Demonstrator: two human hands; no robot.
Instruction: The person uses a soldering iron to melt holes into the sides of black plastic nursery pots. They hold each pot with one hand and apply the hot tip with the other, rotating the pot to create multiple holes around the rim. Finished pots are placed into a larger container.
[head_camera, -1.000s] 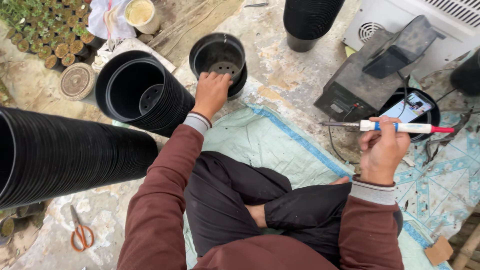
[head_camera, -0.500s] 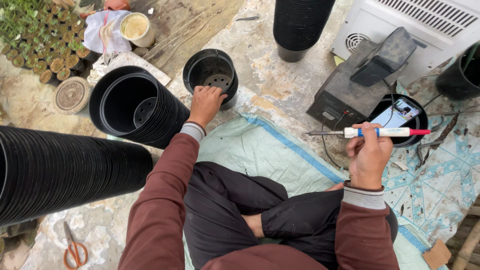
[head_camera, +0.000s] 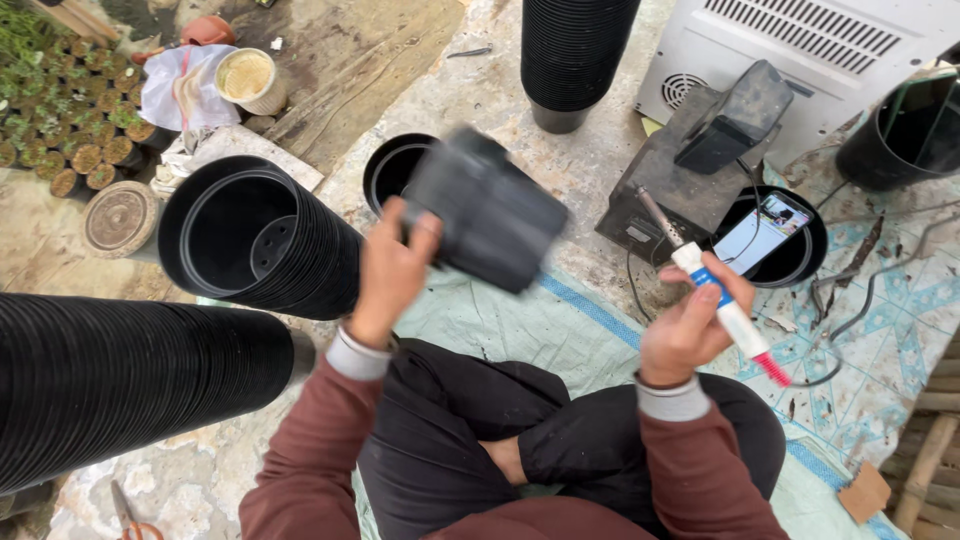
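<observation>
Grip of left hand (head_camera: 392, 272) holds smooth black plastic pot (head_camera: 487, 211).

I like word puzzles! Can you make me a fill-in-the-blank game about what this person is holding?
1. The left hand lifts a black plastic ____.
2. The tool in the right hand has a white body with a ____ end nearest the person.
3. The phone rests on top of a ____ pot.
4. The stack of pots lies on its ____.

Missing words: pot; red; black; side
</observation>
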